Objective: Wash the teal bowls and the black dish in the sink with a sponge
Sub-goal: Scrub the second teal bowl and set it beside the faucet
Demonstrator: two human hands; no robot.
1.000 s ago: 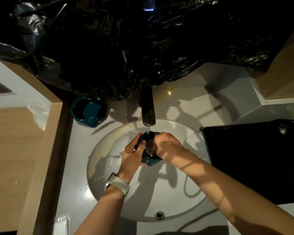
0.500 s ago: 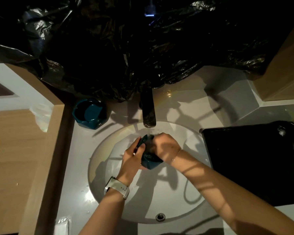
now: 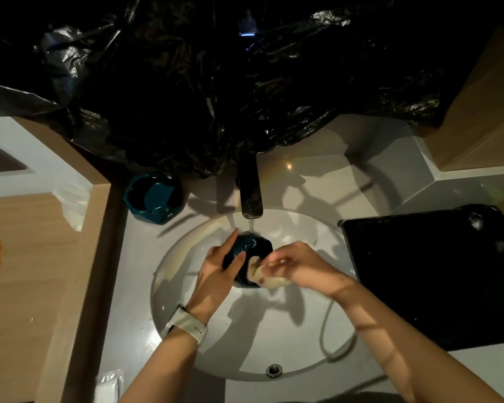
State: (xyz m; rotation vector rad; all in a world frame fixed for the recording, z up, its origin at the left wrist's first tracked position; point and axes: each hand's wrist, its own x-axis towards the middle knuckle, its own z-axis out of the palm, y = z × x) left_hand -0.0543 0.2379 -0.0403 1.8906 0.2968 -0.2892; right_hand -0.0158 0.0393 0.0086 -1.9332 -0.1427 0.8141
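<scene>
My left hand (image 3: 217, 270) grips a teal bowl (image 3: 252, 245) under the running tap (image 3: 249, 196), over the white sink (image 3: 186, 321). The bowl is tilted, with its opening facing right. My right hand (image 3: 298, 264) holds a pale, stained sponge (image 3: 262, 276) pressed against the bowl's lower right rim. A second teal bowl (image 3: 152, 199), with a smaller teal piece standing in it, sits on the counter left of the tap. The black dish (image 3: 431, 274) lies flat on the counter right of the sink.
Crumpled black plastic sheeting (image 3: 216, 82) covers the wall behind the tap. A wooden shelf (image 3: 26, 271) with an orange stain runs along the left. A clear plastic packet (image 3: 108, 385) lies at the counter's front left. The overflow hole (image 3: 274, 369) is at the sink's front.
My right hand has drawn back to the right out of the bowl, so the sponge now shows at the rim. The bowl has tipped more to the right in my left hand.
</scene>
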